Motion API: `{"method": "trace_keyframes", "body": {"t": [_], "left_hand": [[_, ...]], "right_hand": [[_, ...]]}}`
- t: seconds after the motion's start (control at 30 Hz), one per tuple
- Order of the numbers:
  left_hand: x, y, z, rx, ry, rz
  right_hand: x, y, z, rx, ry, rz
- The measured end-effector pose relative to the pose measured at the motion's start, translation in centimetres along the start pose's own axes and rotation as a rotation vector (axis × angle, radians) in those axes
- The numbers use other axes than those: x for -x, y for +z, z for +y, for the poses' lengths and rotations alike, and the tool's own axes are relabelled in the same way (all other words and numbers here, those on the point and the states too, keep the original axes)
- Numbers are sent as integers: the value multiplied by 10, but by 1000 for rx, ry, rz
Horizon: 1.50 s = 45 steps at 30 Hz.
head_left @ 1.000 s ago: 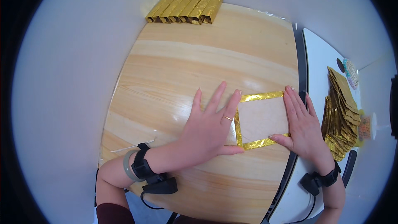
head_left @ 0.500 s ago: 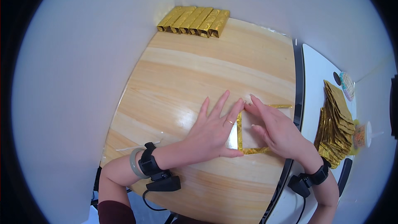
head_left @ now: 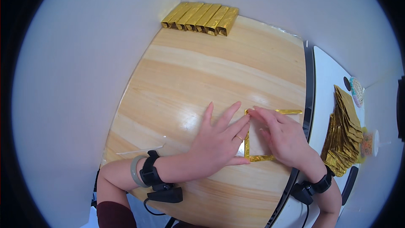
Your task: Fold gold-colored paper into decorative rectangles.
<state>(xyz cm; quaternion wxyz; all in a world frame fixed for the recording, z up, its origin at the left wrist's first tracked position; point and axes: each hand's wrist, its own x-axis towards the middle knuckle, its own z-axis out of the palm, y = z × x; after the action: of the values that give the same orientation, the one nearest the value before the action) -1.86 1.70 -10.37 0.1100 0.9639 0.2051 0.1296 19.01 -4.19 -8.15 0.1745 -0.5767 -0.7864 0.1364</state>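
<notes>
A sheet of paper [head_left: 256, 140], pale inside with gold folded strips along its edges, lies on the wooden table. Spread over its left edge is my left hand [head_left: 221, 137], thumb at the near corner and forefinger at the far one. A silver sliver shows beneath this hand; the palm hides the rest. My right hand [head_left: 287, 137] curves over the sheet's right part. Its fingertips touch the far left corner beside my left forefinger, and its thumb stays apart from the fingers. Part of the sheet is hidden under the right hand.
Several gold folded paper boxes [head_left: 200, 18] stand in a row at the back left, against the walls. On the white surface at right are a stack of gold papers [head_left: 344, 131], a tub [head_left: 370, 143] and a woven item [head_left: 357, 92]. A thin white strip [head_left: 139, 150] lies at left.
The view has shifted slightly. My right fingers have drawn closer together and lower at the far left corner. My left hand keeps its spread place on the sheet.
</notes>
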Motion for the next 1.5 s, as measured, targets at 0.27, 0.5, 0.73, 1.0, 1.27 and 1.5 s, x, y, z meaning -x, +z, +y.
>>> {"method": "trace_keyframes", "body": {"t": [0.27, 0.5, 0.73, 1.0, 1.27, 1.5], "left_hand": [[5, 4, 9, -79, 71, 11], [5, 4, 10, -108, 67, 29], [4, 6, 12, -136, 91, 37], [4, 5, 8, -103, 103, 64], [15, 2, 23, -271, 223, 46], [32, 3, 25, -209, 327, 42]], "right_hand": [[-1, 2, -3, 255, -81, -4], [-1, 5, -6, 276, -112, 8], [-6, -3, -12, 347, -80, -22], [-3, -3, -15, 402, -60, -33], [-10, 2, -16, 457, -154, 49], [-9, 11, -11, 484, -209, 65]]}}
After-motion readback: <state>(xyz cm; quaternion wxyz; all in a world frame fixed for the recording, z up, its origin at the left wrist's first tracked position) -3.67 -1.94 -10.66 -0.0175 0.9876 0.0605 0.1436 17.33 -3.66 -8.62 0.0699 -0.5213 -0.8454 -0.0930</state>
